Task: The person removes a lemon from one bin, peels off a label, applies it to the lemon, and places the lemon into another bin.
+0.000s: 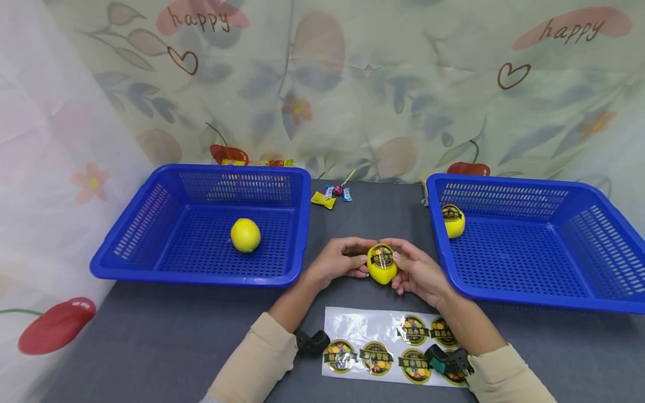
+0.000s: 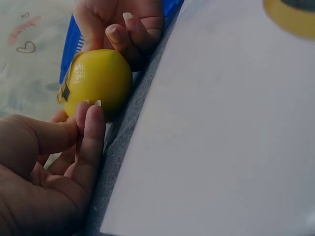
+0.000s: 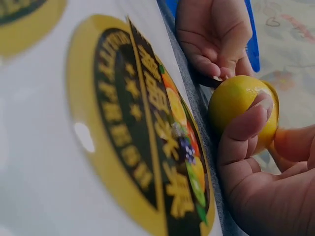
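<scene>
Between both hands is a yellow lemon (image 1: 384, 274) with a round black-and-gold label sticker (image 1: 381, 256) on its upper face. My left hand (image 1: 336, 261) holds the lemon's left side, thumb and fingertips at the sticker's edge. On the other side my right hand (image 1: 422, 275) grips the fruit, with its thumb by the sticker. The left wrist view shows the lemon (image 2: 101, 81) between the fingertips of both hands, and the sticker's edge stands a little off the peel. Below the hands lies a white sheet of round stickers (image 1: 363, 324).
A blue basket (image 1: 201, 279) on the left holds one plain lemon (image 1: 245, 235). Another blue basket (image 1: 534, 299) on the right holds a lemon with a sticker (image 1: 454, 222). Wrapped candies (image 1: 323, 200) and a lollipop (image 1: 338, 191) lie at the back by the patterned curtain (image 1: 373, 95).
</scene>
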{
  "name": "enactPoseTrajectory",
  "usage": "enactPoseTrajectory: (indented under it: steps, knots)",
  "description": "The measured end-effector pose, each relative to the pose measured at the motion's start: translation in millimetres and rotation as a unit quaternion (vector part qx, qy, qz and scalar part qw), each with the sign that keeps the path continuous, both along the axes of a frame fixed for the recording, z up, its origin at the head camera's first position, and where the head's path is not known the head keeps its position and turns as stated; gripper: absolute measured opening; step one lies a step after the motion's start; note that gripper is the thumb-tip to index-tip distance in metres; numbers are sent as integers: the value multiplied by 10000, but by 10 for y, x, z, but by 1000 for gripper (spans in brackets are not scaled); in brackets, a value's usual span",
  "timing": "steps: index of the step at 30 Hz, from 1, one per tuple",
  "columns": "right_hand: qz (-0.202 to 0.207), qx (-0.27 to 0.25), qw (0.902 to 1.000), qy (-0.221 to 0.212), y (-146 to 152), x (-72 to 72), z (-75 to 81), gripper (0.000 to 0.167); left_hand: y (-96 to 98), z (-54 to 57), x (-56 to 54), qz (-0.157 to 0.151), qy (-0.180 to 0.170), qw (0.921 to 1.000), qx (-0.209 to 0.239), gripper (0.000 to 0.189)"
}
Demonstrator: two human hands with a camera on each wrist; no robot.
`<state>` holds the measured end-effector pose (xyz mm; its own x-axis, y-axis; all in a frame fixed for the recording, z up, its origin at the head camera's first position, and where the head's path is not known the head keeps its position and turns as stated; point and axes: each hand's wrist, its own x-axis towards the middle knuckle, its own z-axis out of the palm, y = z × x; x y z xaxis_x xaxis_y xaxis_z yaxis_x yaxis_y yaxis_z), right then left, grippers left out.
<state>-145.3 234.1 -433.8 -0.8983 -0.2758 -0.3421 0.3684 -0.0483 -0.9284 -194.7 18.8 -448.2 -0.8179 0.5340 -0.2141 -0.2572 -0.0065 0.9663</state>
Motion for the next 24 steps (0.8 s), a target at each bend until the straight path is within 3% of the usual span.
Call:
enactPoseTrajectory:
  steps: [5, 9, 12, 14, 16, 18, 21, 22, 24]
  knots:
    - [-126, -125, 9998, 16, -18, 5, -7, 46, -13, 4, -4, 30, -272, 9996, 32, 33]
    - [-246, 70, 9996, 155, -75, 34, 19, 45, -12, 7, 9, 113, -340, 9993, 64, 33]
    - [-217, 725, 9960, 472, -137, 74, 55, 49, -11, 2, 18, 142, -301, 9994, 84, 32]
    - [-74, 1505, 9850, 837, -183, 105, 79, 61, -13, -4, 24, 126, -235, 9996, 78, 31]
    - [72, 2540, 9554, 1506, -233, 128, 92, 73, -17, -4, 26, 86, -166, 9998, 72, 31]
    - [122, 3612, 9054, 2228, -287, 152, 118, 81, -22, -6, 23, 55, -101, 9999, 51, 31]
    - [60, 4785, 8245, 3020, -342, 155, 160, 77, -29, -12, 17, 31, -30, 10000, 33, 31]
    - [53, 5018, 8056, 3150, -353, 153, 176, 75, -30, -18, 15, 34, -12, 10000, 16, 30]
    - [122, 5281, 7855, 3226, -358, 145, 209, 73, -32, -26, 11, 55, 23, 10000, -26, 30]
